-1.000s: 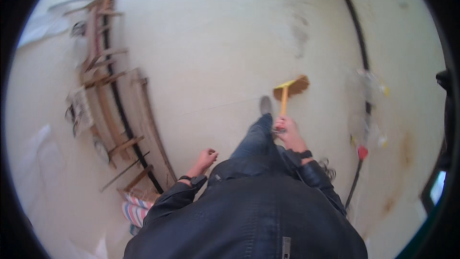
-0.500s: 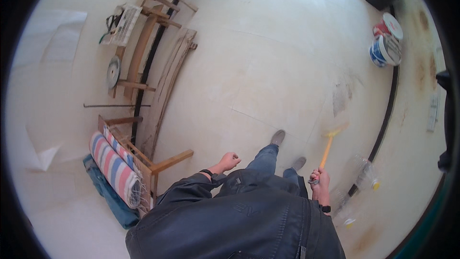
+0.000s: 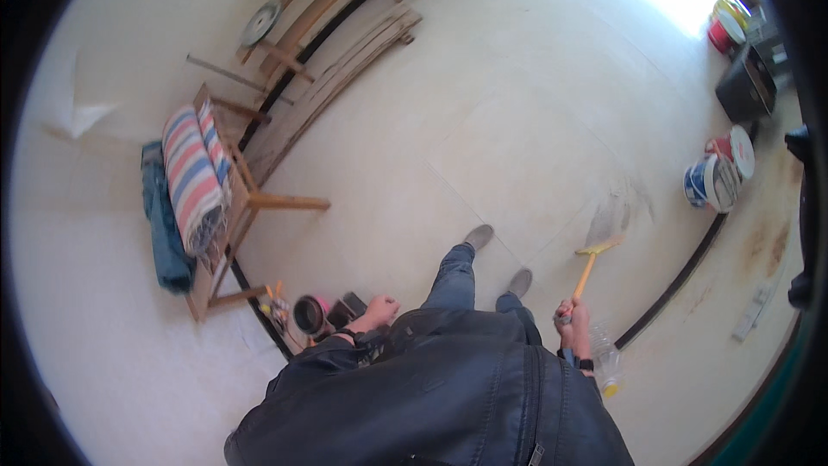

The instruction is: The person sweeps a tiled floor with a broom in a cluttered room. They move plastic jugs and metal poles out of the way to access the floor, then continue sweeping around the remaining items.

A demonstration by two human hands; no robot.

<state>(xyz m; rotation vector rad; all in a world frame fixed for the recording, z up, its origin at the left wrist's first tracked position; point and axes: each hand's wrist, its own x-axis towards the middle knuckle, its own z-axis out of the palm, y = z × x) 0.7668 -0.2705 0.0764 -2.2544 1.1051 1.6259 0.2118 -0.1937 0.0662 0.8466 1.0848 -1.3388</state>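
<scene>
My right hand (image 3: 574, 321) is closed round the yellow handle of a brush (image 3: 589, 266). The brush reaches away from me, with its wide yellow head low over the floor beside a grey scuffed patch (image 3: 608, 214); whether it touches is hard to tell. A small greyish bit shows at my right fingers, too small to name. On the other side my left hand (image 3: 379, 311) hangs with its fingers curled in, and nothing shows in it. Beyond it, lower down, are a dark round pot (image 3: 309, 314) and a dark box-like thing (image 3: 349, 306).
A wooden bench (image 3: 289, 201) bears a rolled striped cloth (image 3: 191, 168) at left. Long planks (image 3: 336, 91) lie by the wall. At right are a blue-and-white bucket (image 3: 711, 185), a red-and-white bucket (image 3: 737, 151), a black bin (image 3: 746, 86) and a clear plastic bottle (image 3: 606, 358).
My body has turned rightward and moved along. The dark pot by my left hand has come into view. The brush is still in my right hand, its head now nearer the grey patch.
</scene>
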